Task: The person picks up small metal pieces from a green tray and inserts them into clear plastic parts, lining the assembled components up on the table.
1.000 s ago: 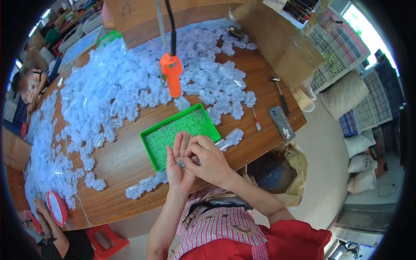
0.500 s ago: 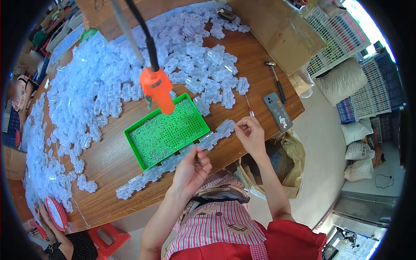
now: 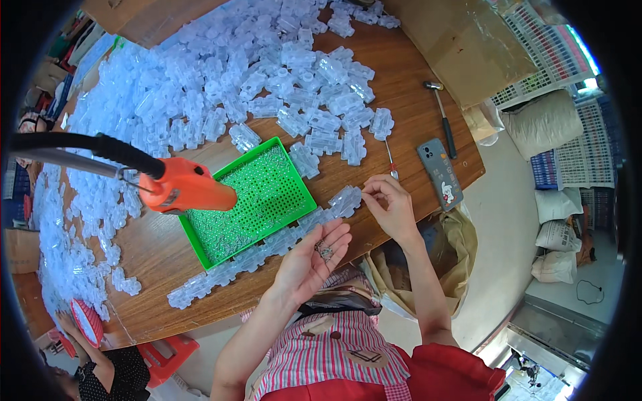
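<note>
A small heap of metal screws (image 3: 324, 250) rests in the cupped palm of my left hand (image 3: 309, 262), whose fingers are slightly curled. Thumb and forefinger of my right hand (image 3: 390, 206) are pinched together at the right end of a row of clear plastic parts (image 3: 267, 250); anything between the fingertips is too small to make out. The row runs side by side along the near edge of a green perforated tray (image 3: 304, 212), which holds many small screws (image 3: 231, 234). Over the tray's left part hangs an orange electric screwdriver (image 3: 190, 187) on a black cord.
Clear plastic parts (image 3: 167, 87) are heaped over the far and left table. At right lie a hammer (image 3: 443, 123), a red-handled screwdriver (image 3: 392, 167) and a phone (image 3: 438, 175). An open sack (image 3: 461, 260) stands below the edge. Another person's hand (image 3: 70, 327) is by a red basket (image 3: 87, 322).
The orange screwdriver has swung left and tilted. My left hand has moved right and turned its palm up, showing the screws. My right hand stays at the row's right end.
</note>
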The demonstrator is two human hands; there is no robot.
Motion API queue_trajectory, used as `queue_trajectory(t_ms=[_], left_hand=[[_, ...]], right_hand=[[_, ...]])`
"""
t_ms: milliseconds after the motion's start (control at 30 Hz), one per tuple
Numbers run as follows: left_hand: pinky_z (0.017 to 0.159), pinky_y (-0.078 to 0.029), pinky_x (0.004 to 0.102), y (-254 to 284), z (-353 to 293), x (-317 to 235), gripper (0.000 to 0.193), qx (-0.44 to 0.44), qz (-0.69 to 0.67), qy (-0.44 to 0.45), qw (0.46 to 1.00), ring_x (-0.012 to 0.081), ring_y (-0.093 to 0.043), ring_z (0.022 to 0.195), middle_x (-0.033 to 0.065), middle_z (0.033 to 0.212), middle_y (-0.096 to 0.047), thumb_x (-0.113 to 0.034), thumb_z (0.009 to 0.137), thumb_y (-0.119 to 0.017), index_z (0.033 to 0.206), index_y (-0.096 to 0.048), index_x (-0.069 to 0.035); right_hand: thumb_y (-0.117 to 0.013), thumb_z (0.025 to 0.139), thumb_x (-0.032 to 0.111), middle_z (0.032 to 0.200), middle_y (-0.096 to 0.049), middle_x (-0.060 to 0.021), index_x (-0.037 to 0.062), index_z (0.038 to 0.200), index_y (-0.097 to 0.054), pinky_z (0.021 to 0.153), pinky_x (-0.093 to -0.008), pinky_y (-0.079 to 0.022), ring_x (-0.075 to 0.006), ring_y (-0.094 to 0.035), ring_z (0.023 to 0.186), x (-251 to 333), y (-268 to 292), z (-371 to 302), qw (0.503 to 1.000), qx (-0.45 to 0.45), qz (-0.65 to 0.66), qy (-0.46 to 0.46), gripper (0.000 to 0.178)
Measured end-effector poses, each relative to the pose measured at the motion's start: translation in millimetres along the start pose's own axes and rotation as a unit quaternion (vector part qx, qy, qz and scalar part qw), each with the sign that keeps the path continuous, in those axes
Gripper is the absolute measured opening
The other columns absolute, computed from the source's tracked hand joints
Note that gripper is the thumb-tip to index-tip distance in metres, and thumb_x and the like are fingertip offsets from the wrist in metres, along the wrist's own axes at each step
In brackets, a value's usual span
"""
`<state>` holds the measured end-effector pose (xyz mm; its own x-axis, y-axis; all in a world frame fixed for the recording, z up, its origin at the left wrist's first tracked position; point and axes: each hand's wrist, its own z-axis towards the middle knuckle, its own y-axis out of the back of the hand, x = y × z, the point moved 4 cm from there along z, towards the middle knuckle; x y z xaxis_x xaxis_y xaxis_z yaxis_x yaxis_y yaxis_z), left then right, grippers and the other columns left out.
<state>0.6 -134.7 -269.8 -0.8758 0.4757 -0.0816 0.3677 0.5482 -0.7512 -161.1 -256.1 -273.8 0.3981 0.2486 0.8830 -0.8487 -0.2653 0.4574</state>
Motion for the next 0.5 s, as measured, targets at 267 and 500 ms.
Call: queue_trajectory(t_ms=[267,500], left_hand=[[0.104,-0.044,0.03,-9,28,14,0.042,-0.007,0.01,-0.045,0.999,0.0188,-0.053,0.124,0.0123,0.136,-0.053,-0.025,0.105,-0.037,0.139,-0.042,0.0],[0.102,-0.045,0.0285,-9,33,13,0.042,-0.02,0.006,-0.061,0.998,0.0167,-0.055,0.12,0.0113,0.135,-0.054,-0.025,0.105,-0.037,0.138,-0.042,0.0]], right_hand=[[-0.066,0.083,-0.004,0.102,-0.061,-0.0077,-0.0026,0.091,-0.062,0.072,-0.0264,-0.054,-0.0157,-0.064,0.085,7,1,6,0.999,0.046,-0.009,-0.019,0.008],[-0.067,0.083,-0.002,0.097,-0.064,-0.0098,-0.0027,0.091,-0.063,0.068,-0.0292,-0.054,-0.0214,-0.066,0.083,13,4,6,0.997,0.047,-0.05,0.034,0.008]])
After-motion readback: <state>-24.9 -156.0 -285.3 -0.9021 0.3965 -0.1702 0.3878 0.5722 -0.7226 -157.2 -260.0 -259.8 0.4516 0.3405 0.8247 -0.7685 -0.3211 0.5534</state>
